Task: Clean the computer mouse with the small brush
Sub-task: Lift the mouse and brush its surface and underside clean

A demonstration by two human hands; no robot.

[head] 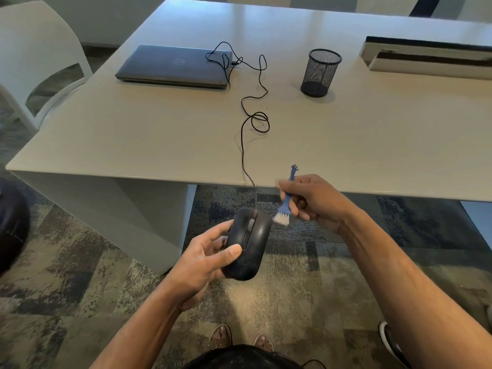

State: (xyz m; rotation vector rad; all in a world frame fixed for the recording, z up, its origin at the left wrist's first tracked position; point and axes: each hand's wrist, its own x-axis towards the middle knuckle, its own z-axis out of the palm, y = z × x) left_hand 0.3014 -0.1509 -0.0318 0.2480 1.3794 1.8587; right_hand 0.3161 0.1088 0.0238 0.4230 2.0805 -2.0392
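Mouse (249, 243) sits in my left hand (206, 258), held up in the air in front of the surface (159, 134), above the carpet. My left fingers (231, 251) wrap its side, thumb on top. My right hand (311, 199) pinches the blue brush (286, 202), white hairs pointing down just beside the front right edge of the mouse. I think the mouse is light, hard and a bit smooth, so it could slip. Holding it by the sides feels best. Its cord (243, 145) runs up to the laptop (175, 66) and may tug
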